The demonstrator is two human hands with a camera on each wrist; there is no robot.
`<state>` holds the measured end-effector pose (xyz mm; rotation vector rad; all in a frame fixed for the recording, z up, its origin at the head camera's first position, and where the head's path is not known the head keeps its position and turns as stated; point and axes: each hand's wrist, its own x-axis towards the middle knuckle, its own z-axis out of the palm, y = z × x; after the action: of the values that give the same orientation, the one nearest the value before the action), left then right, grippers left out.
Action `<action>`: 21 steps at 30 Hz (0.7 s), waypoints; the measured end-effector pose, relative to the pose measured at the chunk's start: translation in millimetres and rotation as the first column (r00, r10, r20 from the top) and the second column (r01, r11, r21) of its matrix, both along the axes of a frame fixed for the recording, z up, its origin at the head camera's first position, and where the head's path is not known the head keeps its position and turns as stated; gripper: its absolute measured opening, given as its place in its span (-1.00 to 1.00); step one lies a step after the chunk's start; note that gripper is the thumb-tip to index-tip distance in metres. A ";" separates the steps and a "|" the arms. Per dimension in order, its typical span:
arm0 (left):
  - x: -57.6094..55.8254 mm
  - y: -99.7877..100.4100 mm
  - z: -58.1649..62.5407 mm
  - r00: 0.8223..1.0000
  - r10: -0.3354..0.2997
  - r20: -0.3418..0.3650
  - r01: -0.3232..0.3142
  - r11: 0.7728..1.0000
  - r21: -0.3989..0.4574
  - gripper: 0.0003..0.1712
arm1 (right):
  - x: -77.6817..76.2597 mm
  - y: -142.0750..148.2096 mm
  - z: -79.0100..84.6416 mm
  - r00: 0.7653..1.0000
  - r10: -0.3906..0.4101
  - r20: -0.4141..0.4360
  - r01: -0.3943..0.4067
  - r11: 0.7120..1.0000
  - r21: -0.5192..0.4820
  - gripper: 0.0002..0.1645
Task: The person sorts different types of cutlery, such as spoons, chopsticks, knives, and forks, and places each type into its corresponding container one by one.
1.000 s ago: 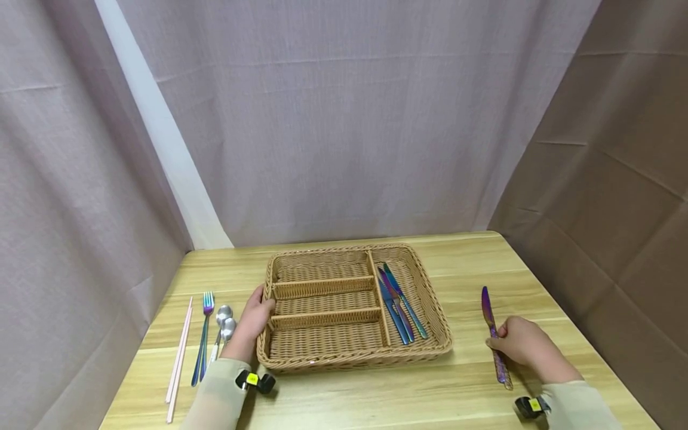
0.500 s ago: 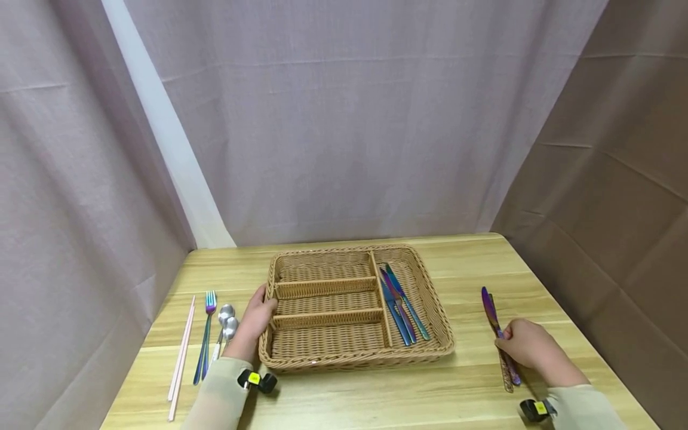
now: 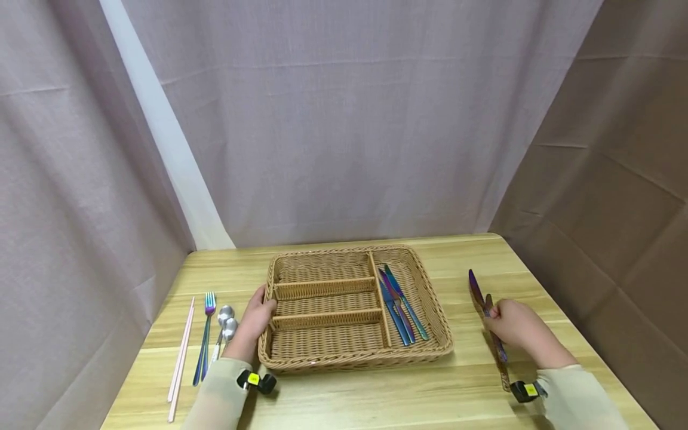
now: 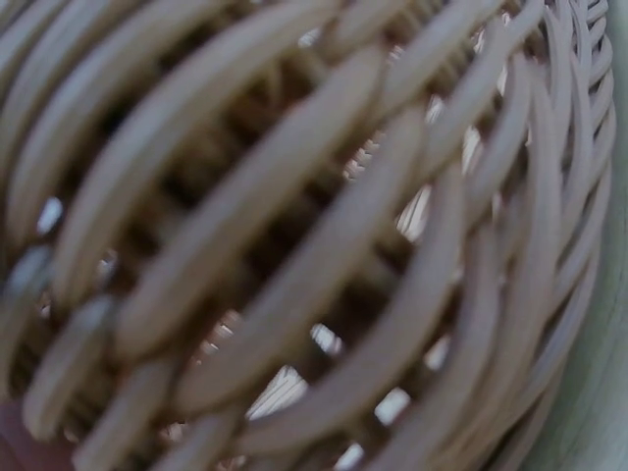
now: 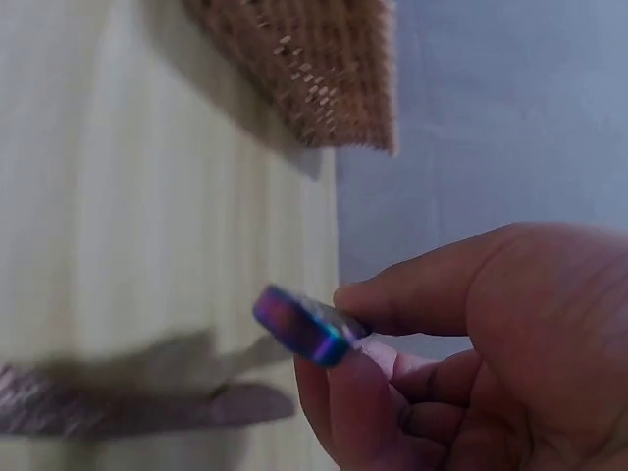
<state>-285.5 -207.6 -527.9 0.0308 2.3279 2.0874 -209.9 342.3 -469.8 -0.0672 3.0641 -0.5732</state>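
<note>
My right hand pinches an iridescent purple table knife by its handle, at the right of the head view. In the right wrist view the handle end of this knife sticks out between thumb and fingers, above the table. Below it a second knife lies on the wood. My left hand grips the left rim of a woven cutlery basket, its thumb over the edge. Several iridescent knives lie in the basket's right compartment. Only blurred wicker fills most of the left wrist view.
Left of the basket, pink chopsticks, iridescent forks and two spoons lie on the wooden table. Grey curtains hang behind the table, and a brown one hangs at the right.
My right hand has raised the purple knife and moved it slightly up and left in the head view, so the second knife beneath shows more. My left hand stays on the basket rim.
</note>
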 end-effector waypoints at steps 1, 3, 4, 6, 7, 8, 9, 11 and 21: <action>-0.1 -0.1 -0.1 1.000 0.000 0.003 0.000 1.000 0.000 -0.28 | -2.5 -3.3 3.6 1.000 0.011 -0.014 -0.011 1.000 -0.002 -0.65; -0.4 -0.1 -0.2 1.000 -0.001 0.004 0.001 1.000 0.000 -0.28 | -7.5 -10.8 11.3 0.999 0.025 -0.037 -0.025 1.000 0.002 -0.65; -0.6 -0.2 -0.3 1.000 -0.001 0.003 0.001 1.000 0.000 -0.28 | -10.0 -15.2 15.7 0.998 0.032 -0.049 -0.032 0.999 0.007 -0.65; -0.7 -0.3 -0.6 1.000 0.001 0.001 -0.001 1.000 -0.002 -0.29 | -14.8 -23.3 24.6 0.997 0.048 -0.065 -0.047 0.999 0.010 -0.67; -0.8 -0.4 -0.6 1.000 0.000 -0.002 0.000 1.000 -0.006 -0.29 | -17.1 -27.6 28.8 0.996 0.051 -0.069 -0.051 0.999 0.003 -0.69; -0.5 -0.6 -0.4 1.000 0.000 -0.004 0.000 1.000 -0.010 -0.29 | -19.6 -31.8 32.4 0.996 0.050 -0.067 -0.050 0.999 0.002 -0.70; -0.4 -0.6 -0.3 1.000 0.002 -0.005 -0.002 1.000 -0.013 -0.30 | -22.1 -35.8 36.2 0.995 0.058 -0.076 -0.057 0.998 0.006 -0.72; 0.0 -0.5 0.1 1.000 0.002 -0.007 -0.002 1.000 -0.018 -0.29 | -27.5 -43.2 42.1 0.994 0.065 -0.090 -0.065 0.998 0.010 -0.75; 19.7 4.7 35.0 0.999 -0.025 0.023 0.025 0.999 -0.025 -0.29 | -54.1 -85.1 59.2 0.984 0.111 -0.138 -0.110 0.994 0.013 -0.78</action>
<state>-265.9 -203.0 -492.9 0.0353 2.3283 2.0351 -264.1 257.2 -410.6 -0.2877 3.1688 -0.5772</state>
